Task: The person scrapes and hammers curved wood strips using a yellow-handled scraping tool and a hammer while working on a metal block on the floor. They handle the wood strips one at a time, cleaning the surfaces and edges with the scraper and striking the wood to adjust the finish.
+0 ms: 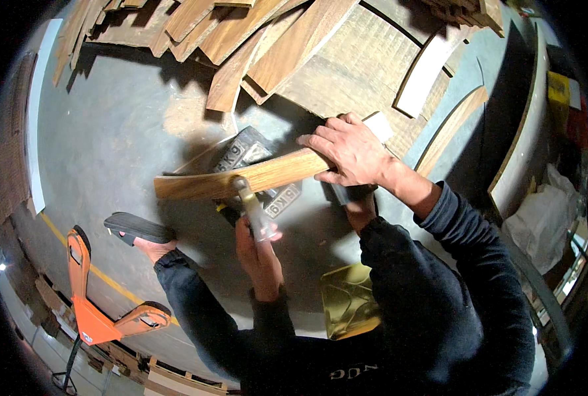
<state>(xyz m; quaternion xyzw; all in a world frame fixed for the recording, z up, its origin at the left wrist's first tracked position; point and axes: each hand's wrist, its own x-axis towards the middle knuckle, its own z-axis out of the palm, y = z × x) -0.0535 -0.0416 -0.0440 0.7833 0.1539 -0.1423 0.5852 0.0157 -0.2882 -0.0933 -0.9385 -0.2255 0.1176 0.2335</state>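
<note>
A curved wooden slat [241, 177] lies across the middle, raised above dark blocks with pale plates [244, 150]. My right hand [353, 152] is closed over its right end, fingers across the top and thumb at the near edge. Past those fingers shows a bright pale end [378, 125]; I cannot tell if it belongs to the same slat. My left hand [259, 254] is closed round a silvery metal tool [254, 208], smeared by motion. The tool's rounded tip is at the slat's near side; whether it touches is unclear, and its kind does not show.
Wooden boards [267, 59] are piled at the far side. Loose curved pieces [432, 69] lie far right. A gold square tin [350, 303] stands near my right leg. My slippered left foot [142, 228] is at left, near an orange pallet jack [96, 323]. Clear plastic [545, 211] lies right.
</note>
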